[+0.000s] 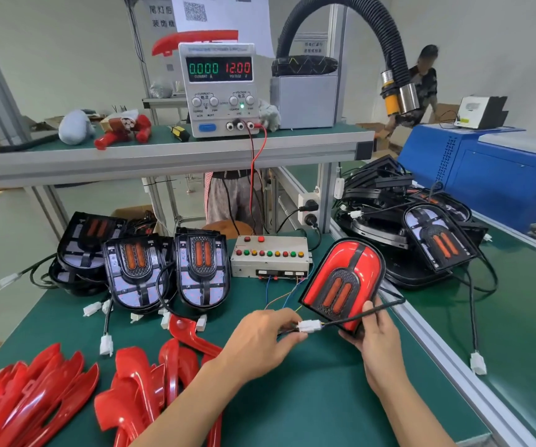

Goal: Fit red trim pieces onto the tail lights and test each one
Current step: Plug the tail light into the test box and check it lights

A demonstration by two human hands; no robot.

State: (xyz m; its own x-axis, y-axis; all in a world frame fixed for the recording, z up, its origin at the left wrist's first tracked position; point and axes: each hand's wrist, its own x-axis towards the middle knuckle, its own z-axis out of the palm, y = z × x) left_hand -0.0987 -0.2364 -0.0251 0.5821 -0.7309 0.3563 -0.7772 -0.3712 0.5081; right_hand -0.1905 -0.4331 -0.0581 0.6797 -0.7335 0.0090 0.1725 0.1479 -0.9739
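Observation:
My right hand (377, 333) grips the lower edge of a tail light (345, 280) that has red trim fitted, tilted upright above the green mat. Its black cable runs over my thumb to a white connector (309, 326). My left hand (260, 338) pinches that white connector from the left, where it meets the wires of the test box (270, 257). Two untrimmed tail lights (137, 272) (203, 269) stand side by side at centre left. Loose red trim pieces (31, 398) lie heaped at the lower left, more red trim (144, 382) beside them.
A power supply (218, 88) on the raised shelf reads 0.000 A and 12.00 V; red and black leads drop from it. A heap of black tail lights (421, 233) fills the right. A loose connector (477, 362) lies by the aluminium rail. A person stands far right.

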